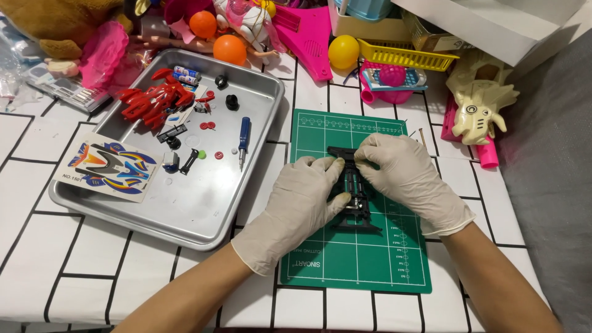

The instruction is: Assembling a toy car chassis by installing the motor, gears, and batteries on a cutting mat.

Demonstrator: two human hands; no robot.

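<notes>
At frame centre, the gloved left hand (303,198) and right hand (405,176) both pinch a black toy car frame (354,191) lying on the green cutting mat (357,259). Left of centre, a metal tray (203,203) holds a blue screwdriver (244,140) and red car shell (154,102).

I see a black toy-car chassis (354,196) lying flat lengthwise on the green cutting mat (370,259), partly covered.
</notes>
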